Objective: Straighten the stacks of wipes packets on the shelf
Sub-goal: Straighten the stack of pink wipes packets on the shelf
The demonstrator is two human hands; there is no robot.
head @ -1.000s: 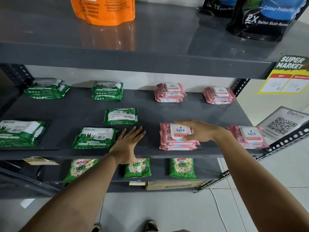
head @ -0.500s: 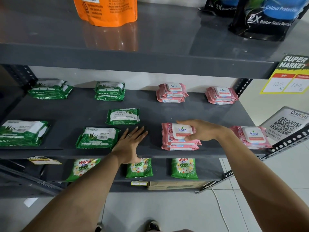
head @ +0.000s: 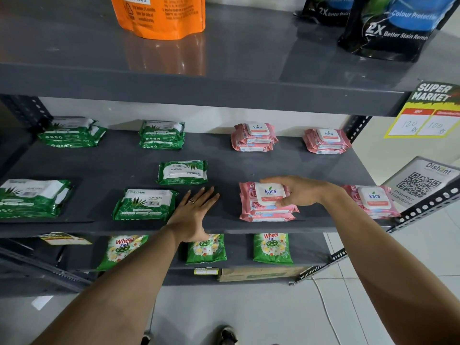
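Near pink stack (head: 267,204): top packet pinched at its right edge by right hand (head: 301,194); to be squared over lower packets. Left hand (head: 196,210) flat on shelf (head: 224,168), fingers spread.

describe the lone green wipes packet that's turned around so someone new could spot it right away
On the middle grey shelf, find the green packets on its left half. The lone green packet lies mid-depth, between the back stack and the front packet. Only its printing reads upside down.
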